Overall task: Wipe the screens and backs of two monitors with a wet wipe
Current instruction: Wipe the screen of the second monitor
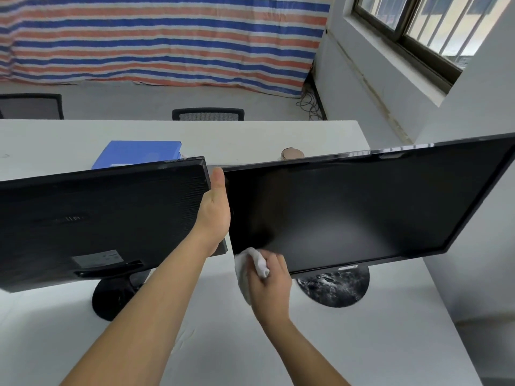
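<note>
Both hands are busy: right hand (271, 285) is clamping the wet wipe (257, 263), screen (348, 213) is stretching off toward 2 o'clock; left hand (216, 210) fingers are hiding, can't tell.

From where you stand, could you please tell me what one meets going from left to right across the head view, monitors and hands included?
In order: left monitor → left hand → wipe → right hand → right monitor.
</note>
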Motion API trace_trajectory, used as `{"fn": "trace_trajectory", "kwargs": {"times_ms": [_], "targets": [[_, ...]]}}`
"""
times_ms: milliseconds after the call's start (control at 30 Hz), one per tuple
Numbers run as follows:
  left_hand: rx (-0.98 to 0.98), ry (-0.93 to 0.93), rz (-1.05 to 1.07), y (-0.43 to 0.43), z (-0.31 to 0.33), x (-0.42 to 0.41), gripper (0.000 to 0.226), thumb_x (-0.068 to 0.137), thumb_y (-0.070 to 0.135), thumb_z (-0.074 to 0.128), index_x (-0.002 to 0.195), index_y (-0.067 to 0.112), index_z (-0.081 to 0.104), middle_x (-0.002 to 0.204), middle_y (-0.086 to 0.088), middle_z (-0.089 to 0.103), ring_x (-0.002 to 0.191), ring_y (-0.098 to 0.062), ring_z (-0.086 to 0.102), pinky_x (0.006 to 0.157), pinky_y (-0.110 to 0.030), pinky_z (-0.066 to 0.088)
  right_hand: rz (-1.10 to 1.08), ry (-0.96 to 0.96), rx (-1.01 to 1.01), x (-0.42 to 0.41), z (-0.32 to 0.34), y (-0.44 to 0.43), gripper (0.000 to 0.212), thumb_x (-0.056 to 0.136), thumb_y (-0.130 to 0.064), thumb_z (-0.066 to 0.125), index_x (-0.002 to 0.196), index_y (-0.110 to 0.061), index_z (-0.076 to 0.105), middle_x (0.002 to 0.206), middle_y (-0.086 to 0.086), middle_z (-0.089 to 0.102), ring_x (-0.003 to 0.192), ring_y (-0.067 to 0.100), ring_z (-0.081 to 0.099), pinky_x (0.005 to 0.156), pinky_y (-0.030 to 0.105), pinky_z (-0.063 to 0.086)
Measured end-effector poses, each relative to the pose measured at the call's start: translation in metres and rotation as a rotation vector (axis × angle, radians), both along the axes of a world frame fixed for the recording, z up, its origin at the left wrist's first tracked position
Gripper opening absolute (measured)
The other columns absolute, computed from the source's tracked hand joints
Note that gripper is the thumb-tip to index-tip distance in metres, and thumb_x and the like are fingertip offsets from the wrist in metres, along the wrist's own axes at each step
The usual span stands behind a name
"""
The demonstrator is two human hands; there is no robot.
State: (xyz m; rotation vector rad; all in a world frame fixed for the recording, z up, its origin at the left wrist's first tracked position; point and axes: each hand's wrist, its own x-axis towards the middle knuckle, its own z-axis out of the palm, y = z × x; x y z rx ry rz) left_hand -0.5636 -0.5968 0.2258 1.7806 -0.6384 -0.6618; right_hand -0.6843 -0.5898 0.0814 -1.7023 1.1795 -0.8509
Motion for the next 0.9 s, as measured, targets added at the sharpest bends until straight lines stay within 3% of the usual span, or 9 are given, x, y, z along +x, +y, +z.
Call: {"fn": "trace_trajectory", "kwargs": {"times_ms": [67,133,200,300,400,567,667,800,900], "targets": [[-0.007,0.012,-0.001,-0.001,0.000,0.001,0.040,0.095,0.067,0.012,0.071,0.036,0.023,0.073,0.017,0.026,0.061,0.003,0.023,0.053,-0.014,0.027,0.044,-0.084,-0.200,0.014,0.003,-0.003,0.024,0.091,-0.035,0.058,0.108,-0.022,0.069,0.107,-0.017,0.055,0.093,-0.002,0.057,0.073,0.003,0.042],[-0.015,-0.006,-0.011,-0.002,-0.003,0.004,0.041,0.093,0.070,0.011,0.072,0.037,0.025,0.074,0.018,0.028,0.062,0.003,0.025,0.057,-0.017,0.025,0.113,0.017,-0.332,0.018,-0.014,-0.007,0.032,0.088,-0.039,0.065,0.115,-0.023,0.067,0.113,-0.010,0.055,0.087,0.002,0.059,0.068,0.007,0.046],[-0.011,-0.003,-0.002,-0.003,-0.004,0.008,0.044,0.090,0.074,0.011,0.073,0.037,0.029,0.075,0.018,0.033,0.063,0.003,0.027,0.058,-0.016,0.026,0.200,0.261,-0.349,0.003,-0.050,-0.002,0.025,0.083,-0.028,0.074,0.107,-0.029,0.064,0.106,-0.006,0.055,0.068,0.012,0.058,0.052,0.019,0.043],[0.007,0.046,0.009,-0.001,-0.004,0.011,0.042,0.090,0.074,0.012,0.073,0.038,0.027,0.075,0.019,0.030,0.064,0.003,0.027,0.060,-0.016,0.028,0.252,0.477,-0.108,-0.036,-0.099,0.015,0.023,0.079,-0.012,0.052,0.081,-0.034,0.057,0.084,-0.006,0.041,0.048,0.012,0.040,0.051,0.026,0.031],[-0.013,0.072,-0.049,-0.003,0.001,0.007,0.040,0.092,0.071,0.012,0.073,0.039,0.025,0.075,0.019,0.027,0.064,0.004,0.027,0.060,-0.014,0.031,0.212,0.365,-0.053,-0.050,-0.097,0.015,0.020,0.079,-0.022,0.049,0.083,-0.038,0.061,0.074,-0.011,0.039,0.046,0.004,0.034,0.054,0.019,0.036],[-0.015,0.063,-0.038,-0.003,-0.003,0.008,0.049,0.075,0.090,0.016,0.074,0.043,0.029,0.083,0.015,0.039,0.071,0.001,0.032,0.064,-0.018,0.030,0.131,0.017,-0.143,-0.006,-0.014,-0.007,0.039,0.086,-0.036,0.048,0.118,-0.026,0.068,0.100,-0.008,0.055,0.080,0.002,0.055,0.072,0.004,0.040],[0.014,0.046,-0.004,-0.002,-0.001,0.006,0.048,0.078,0.086,0.014,0.073,0.041,0.029,0.080,0.015,0.037,0.068,0.001,0.031,0.063,-0.019,0.029,0.272,0.159,-0.156,-0.003,-0.028,-0.008,0.031,0.086,-0.024,0.051,0.112,-0.032,0.065,0.106,-0.006,0.056,0.080,0.013,0.058,0.069,0.020,0.050],[0.018,0.075,0.012,-0.002,0.008,-0.001,0.041,0.092,0.071,0.011,0.072,0.038,0.024,0.075,0.018,0.025,0.062,0.002,0.024,0.058,-0.017,0.027,0.355,0.550,-0.031,-0.051,-0.092,0.005,0.033,0.082,-0.009,0.048,0.067,-0.038,0.050,0.073,-0.008,0.036,0.051,0.008,0.038,0.044,0.011,0.027],[0.022,0.057,0.024,-0.002,0.014,-0.006,0.043,0.094,0.069,0.010,0.070,0.034,0.021,0.072,0.017,0.023,0.060,0.001,0.023,0.048,-0.011,0.030,0.140,0.420,-0.067,-0.082,-0.094,-0.002,0.019,0.078,-0.017,0.062,0.079,-0.035,0.066,0.077,-0.010,0.046,0.057,0.013,0.051,0.053,0.013,0.033]]}}
